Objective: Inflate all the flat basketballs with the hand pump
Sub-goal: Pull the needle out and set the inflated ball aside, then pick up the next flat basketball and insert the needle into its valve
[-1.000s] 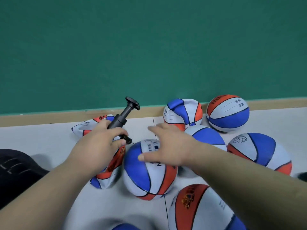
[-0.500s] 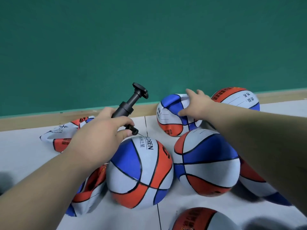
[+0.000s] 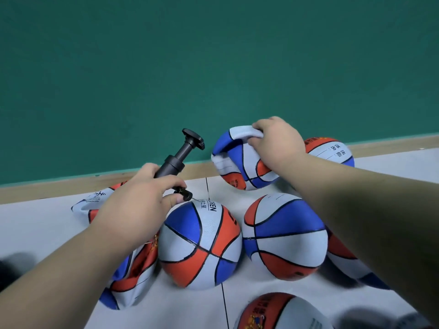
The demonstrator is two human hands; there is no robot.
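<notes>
My left hand (image 3: 137, 198) grips the black hand pump (image 3: 177, 160) by its barrel, handle up and tilted right, its needle end just above a round blue, white and orange basketball (image 3: 199, 243). My right hand (image 3: 276, 141) grips the folded top of a dented, half-flat basketball (image 3: 237, 162) by the wall. A flat ball (image 3: 129, 279) lies crumpled under my left forearm, and another flat one (image 3: 93, 200) lies behind it.
Round balls sit at the centre right (image 3: 285, 236), at the back right by the wall (image 3: 332, 150), under my right forearm (image 3: 344, 264) and at the bottom edge (image 3: 280, 312). A green wall with a wooden skirting (image 3: 47, 188) borders the white floor.
My right hand left the front ball, reached back to the dented ball by the wall and now grips its fold. The view moved closer. The left hand keeps holding the pump.
</notes>
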